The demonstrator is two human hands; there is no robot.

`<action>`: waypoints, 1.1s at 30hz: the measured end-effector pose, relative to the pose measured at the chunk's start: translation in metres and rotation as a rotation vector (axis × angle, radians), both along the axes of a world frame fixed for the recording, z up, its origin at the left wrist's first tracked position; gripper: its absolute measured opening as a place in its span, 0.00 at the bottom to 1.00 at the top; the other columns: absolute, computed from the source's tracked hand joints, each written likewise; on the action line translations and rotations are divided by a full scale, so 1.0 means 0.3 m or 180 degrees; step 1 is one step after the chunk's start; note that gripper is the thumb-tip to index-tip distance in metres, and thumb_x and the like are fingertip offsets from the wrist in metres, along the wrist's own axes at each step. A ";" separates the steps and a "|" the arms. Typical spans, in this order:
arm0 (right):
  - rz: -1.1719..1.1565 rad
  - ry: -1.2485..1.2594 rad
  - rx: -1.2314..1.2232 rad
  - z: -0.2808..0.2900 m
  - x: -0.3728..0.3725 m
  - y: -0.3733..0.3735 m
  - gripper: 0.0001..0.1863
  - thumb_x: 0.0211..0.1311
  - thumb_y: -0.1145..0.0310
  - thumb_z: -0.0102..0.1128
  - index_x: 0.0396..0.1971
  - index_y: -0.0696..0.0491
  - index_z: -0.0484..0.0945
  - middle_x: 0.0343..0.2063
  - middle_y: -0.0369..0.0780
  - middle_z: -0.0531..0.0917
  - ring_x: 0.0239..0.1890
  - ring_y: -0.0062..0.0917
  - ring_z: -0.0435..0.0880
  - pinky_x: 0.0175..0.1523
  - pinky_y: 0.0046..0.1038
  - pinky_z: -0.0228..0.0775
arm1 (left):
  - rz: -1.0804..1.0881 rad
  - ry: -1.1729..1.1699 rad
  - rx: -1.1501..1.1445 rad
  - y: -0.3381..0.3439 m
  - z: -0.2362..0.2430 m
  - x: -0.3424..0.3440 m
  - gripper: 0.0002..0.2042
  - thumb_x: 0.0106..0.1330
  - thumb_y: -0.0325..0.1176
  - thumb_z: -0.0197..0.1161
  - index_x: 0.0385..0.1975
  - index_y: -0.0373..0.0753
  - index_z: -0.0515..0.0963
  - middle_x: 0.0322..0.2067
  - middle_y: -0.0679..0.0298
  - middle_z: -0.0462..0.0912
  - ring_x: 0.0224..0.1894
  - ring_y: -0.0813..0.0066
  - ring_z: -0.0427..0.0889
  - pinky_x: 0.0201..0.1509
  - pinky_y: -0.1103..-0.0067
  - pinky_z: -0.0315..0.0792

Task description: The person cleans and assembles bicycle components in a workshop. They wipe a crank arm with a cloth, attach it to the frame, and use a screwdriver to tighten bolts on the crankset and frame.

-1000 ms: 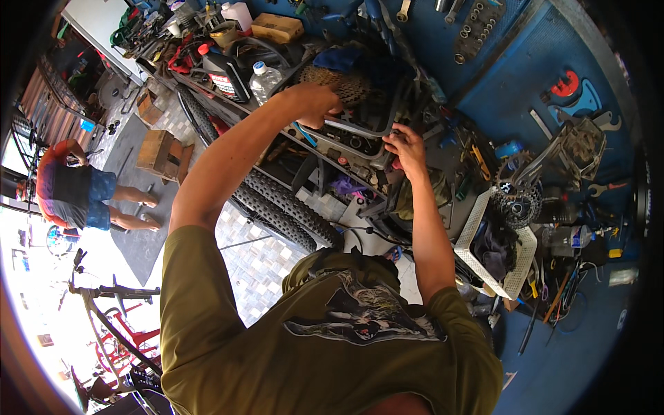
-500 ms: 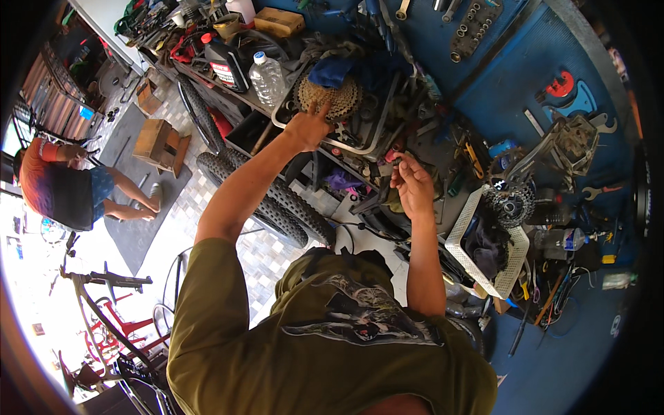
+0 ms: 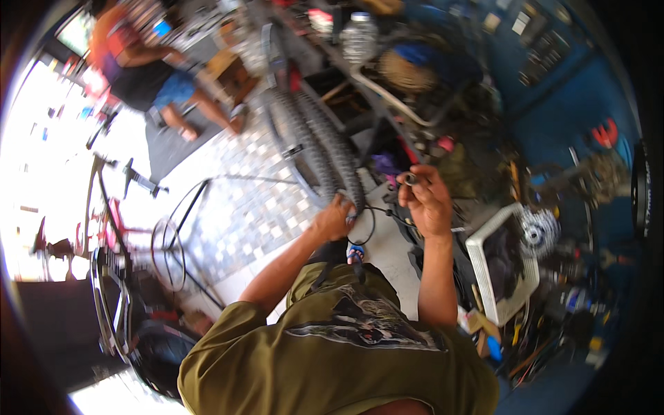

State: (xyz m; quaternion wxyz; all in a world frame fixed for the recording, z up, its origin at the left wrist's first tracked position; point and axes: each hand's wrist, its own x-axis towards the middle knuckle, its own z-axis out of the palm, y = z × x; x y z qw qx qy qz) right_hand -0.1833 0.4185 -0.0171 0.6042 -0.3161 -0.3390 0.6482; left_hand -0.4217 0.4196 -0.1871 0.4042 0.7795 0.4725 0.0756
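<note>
My right hand [image 3: 430, 207] is raised in front of me, its thumb and fingers pinched on a small round metal part [image 3: 411, 179] with a dark hole in its end. The part's exact kind is too small to tell. Lower and nearer my body, my left hand [image 3: 332, 220] is blurred, its fingers curled near the lower end of two knobby bicycle tires [image 3: 315, 145]. Whether it holds anything is unclear. A sprocket cassette [image 3: 408, 69] lies in a white-rimmed metal tray [image 3: 394, 100] on the cluttered bench, away from both hands.
A white basket [image 3: 481, 266] holding dark cloth stands to my right, beside another cassette [image 3: 538, 232]. A clear plastic bottle [image 3: 360, 38] is at the bench's far end. Bicycle frames and a thin hoop [image 3: 168, 256] are on the left. Another person [image 3: 149, 76] is at the far left.
My left hand has left the cassette in the tray and come down toward my body, beside the tires. The view has swung left. My right hand stays raised, its small part now plainer.
</note>
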 end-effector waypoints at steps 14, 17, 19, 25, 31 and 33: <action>0.2863 0.0271 -0.0252 -0.063 -0.702 -0.132 0.15 0.67 0.84 0.64 0.51 0.55 0.78 0.53 0.47 0.82 0.43 0.24 0.87 0.52 0.26 0.85 | 0.2323 -0.0100 -0.0787 -0.964 -0.118 -0.444 0.20 0.68 0.43 0.67 0.56 0.39 0.77 0.47 0.47 0.82 0.51 0.44 0.83 0.56 0.58 0.77; 0.3518 0.0195 -0.0081 -0.032 -1.103 -0.254 0.14 0.69 0.82 0.63 0.53 0.56 0.78 0.51 0.47 0.84 0.41 0.25 0.87 0.48 0.27 0.84 | 0.2845 -0.0312 -0.0667 -1.166 -0.156 -0.596 0.21 0.69 0.43 0.67 0.56 0.39 0.77 0.46 0.46 0.82 0.51 0.43 0.83 0.57 0.58 0.76; 0.3986 0.0196 0.0035 -0.004 -1.397 -0.374 0.15 0.71 0.81 0.62 0.55 0.56 0.78 0.49 0.46 0.86 0.41 0.24 0.87 0.45 0.27 0.83 | 0.3250 -0.0250 -0.0703 -1.352 -0.190 -0.741 0.21 0.67 0.44 0.68 0.54 0.39 0.79 0.49 0.45 0.83 0.52 0.44 0.83 0.57 0.58 0.76; 0.4861 -0.0080 0.1259 0.222 -2.222 -0.753 0.15 0.72 0.75 0.63 0.56 0.62 0.79 0.46 0.41 0.87 0.39 0.21 0.85 0.43 0.25 0.80 | 0.5400 0.0082 -0.0924 -1.974 -0.144 -1.164 0.21 0.66 0.45 0.70 0.54 0.40 0.81 0.52 0.44 0.84 0.54 0.44 0.83 0.62 0.60 0.76; 0.5393 -0.0273 0.2941 0.522 -2.960 -1.026 0.15 0.78 0.69 0.61 0.55 0.64 0.81 0.34 0.41 0.85 0.35 0.21 0.84 0.40 0.24 0.77 | 0.6942 0.0005 -0.0661 -2.269 -0.015 -1.355 0.20 0.66 0.43 0.71 0.53 0.40 0.81 0.52 0.48 0.86 0.51 0.50 0.87 0.56 0.61 0.80; 0.5296 -0.0147 0.3437 0.559 -3.228 -1.129 0.17 0.76 0.62 0.65 0.52 0.60 0.85 0.36 0.37 0.88 0.35 0.19 0.86 0.37 0.22 0.80 | 0.7277 -0.0191 -0.0579 -2.283 0.002 -1.384 0.19 0.66 0.42 0.71 0.54 0.40 0.81 0.53 0.49 0.86 0.52 0.51 0.87 0.56 0.62 0.80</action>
